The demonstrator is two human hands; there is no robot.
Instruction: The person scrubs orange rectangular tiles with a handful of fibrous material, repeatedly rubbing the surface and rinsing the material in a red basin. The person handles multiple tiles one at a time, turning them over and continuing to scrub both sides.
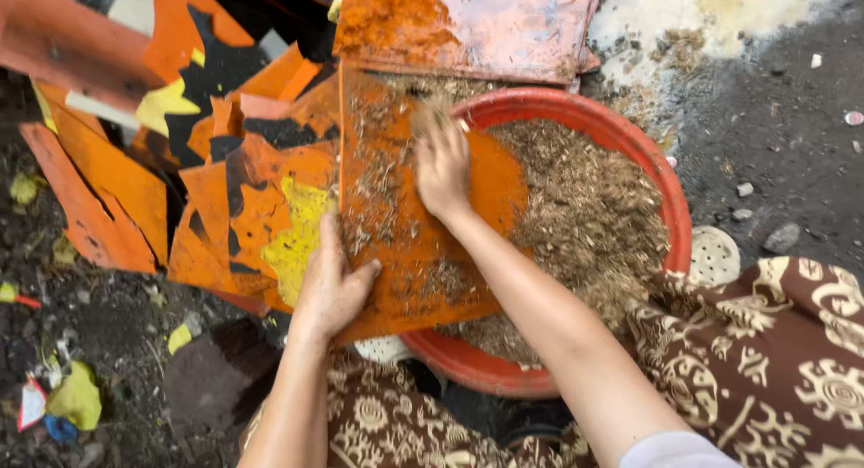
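L hand [331,286] grips the lower-left edge of an orange sheet [416,252], thumb on top, fingers wrapped under. R hand [442,169] lies flat on the sheet's upper part, fingers together & a bit blurred, among brown sawdust-like crumbs [585,216]. Sheet is tilted over the rim of a red round basin [670,207], lower end twd the person; basin holds a heap of the same crumbs. Left of the sheet: pile of broken orange/yellow/black scraps [225,189]. Another stained orange board [468,22] above the basin. Brown patterned cloth [774,360] covers the knees; dark ground [783,135] around.
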